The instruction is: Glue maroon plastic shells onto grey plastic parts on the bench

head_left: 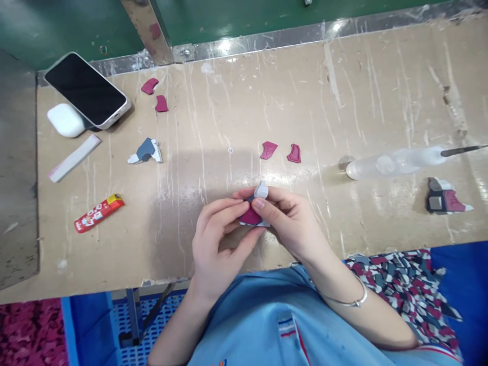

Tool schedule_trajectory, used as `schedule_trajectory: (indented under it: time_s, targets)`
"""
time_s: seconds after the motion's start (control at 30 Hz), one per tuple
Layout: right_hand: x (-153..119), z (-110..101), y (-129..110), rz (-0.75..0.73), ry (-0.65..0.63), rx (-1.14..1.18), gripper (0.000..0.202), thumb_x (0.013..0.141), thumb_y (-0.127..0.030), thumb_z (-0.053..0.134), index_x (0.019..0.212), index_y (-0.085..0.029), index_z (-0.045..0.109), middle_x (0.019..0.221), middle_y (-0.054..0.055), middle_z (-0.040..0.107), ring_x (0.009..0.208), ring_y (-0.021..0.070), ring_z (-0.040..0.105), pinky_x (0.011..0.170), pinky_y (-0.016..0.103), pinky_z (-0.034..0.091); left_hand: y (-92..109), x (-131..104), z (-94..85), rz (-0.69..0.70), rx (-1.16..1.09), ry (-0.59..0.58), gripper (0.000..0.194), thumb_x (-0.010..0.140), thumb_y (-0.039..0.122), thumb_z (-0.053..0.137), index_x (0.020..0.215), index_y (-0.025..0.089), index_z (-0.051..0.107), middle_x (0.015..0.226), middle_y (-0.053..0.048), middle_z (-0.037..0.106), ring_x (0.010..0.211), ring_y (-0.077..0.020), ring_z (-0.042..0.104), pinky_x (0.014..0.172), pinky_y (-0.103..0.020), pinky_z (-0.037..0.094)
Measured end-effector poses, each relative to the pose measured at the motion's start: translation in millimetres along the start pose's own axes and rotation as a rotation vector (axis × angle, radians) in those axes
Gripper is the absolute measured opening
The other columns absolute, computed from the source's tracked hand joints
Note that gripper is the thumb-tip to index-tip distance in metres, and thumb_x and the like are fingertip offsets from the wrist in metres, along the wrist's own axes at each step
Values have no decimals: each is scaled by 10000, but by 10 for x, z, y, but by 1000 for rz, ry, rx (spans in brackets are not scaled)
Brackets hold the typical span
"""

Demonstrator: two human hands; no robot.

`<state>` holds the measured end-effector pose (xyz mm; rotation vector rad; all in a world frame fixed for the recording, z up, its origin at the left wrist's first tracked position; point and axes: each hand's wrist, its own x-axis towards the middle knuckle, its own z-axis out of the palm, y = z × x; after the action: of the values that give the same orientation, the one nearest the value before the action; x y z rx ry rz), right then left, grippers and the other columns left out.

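Both hands meet over a small shoe-like piece (250,216) in maroon, dark blue and white, near the table's front edge. My left hand (219,234) grips its left side between fingers and thumb, the thumb low at its front. My right hand (292,218) pinches its upper right part, where a pale grey bit (261,189) sticks up. Fingers hide much of the piece. Just beyond the hands lie two loose maroon pieces, one (269,150) left of the other (294,153).
At left are a phone (89,89), white case (65,120), pale strip (75,158), red packet (99,213), grey-white piece (147,150) and maroon pieces (150,86). At right, a needle-tipped bottle (396,162) and assembled piece (445,196). Bins of parts (404,290) stand below the edge.
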<state>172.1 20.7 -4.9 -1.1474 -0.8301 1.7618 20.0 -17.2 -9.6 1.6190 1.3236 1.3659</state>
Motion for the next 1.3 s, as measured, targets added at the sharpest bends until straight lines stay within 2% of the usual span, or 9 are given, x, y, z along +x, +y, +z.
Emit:
schedule_trajectory:
  time_s: [0.1,0.27,0.43,0.63,0.8,0.93,1.07,1.2,1.3]
  targets:
    - [14,-4,-3,-30,-13,3,422,831,-641,918,1018,-264,884,1069,51,892,1027,233,859,888,340,729,-14,0,1,7,-11,20,398,910,156,898,1266,289,779,1203,-21,743,1116,-167,803,881,-203,716]
    - [34,-31,-3,-59,-45,-7,391,860,-623,902,1029,-271,885,1066,43,893,1025,226,863,854,320,738,-24,-5,-5,-28,-6,47,356,899,183,913,1218,309,817,1161,-28,768,1093,-211,807,926,-325,738]
    - [36,-46,-9,-70,-83,-38,439,874,-645,879,1066,-251,879,997,44,882,950,220,861,844,331,742,10,31,-5,-109,-121,37,347,878,174,929,1187,282,813,1186,-40,744,1103,-193,803,840,-231,719]
    - [-13,13,-30,-170,-92,-70,362,935,-594,846,1036,-247,871,954,44,871,848,191,841,861,330,734,48,55,58,-199,-244,108,211,912,137,884,1060,238,772,1101,-20,705,1066,-148,787,890,-208,689]
    - [-24,9,22,-168,-124,-51,356,974,-597,801,1092,-267,866,1047,60,879,938,228,858,916,375,732,89,84,79,-244,-308,144,221,910,156,895,1016,239,719,1059,0,704,1046,-128,796,891,-194,683]
    - [-12,-2,76,-175,-115,68,342,943,-596,838,1113,-300,866,1156,52,881,1038,247,862,943,393,736,108,139,46,-344,-390,83,292,891,269,936,1079,264,713,1100,3,771,1006,-139,819,878,-221,694]
    - [-7,5,67,-156,-83,57,376,901,-629,866,1097,-309,874,1107,41,890,993,233,865,912,379,738,91,175,1,-492,-499,-4,352,854,378,969,1039,249,699,982,-1,813,882,-149,821,773,-221,690]
    - [2,10,19,-122,-69,-67,535,821,-772,851,1022,-277,881,941,49,880,792,217,835,674,320,712,73,179,-65,-612,-652,-100,392,863,478,945,1000,235,669,861,7,781,747,-151,790,652,-230,685]
    - [10,20,-10,-120,-70,-90,575,797,-809,840,954,-257,879,804,32,839,652,177,758,542,271,636,76,170,-101,-695,-736,-186,398,866,488,936,976,234,649,941,-14,781,772,-173,791,639,-272,714]
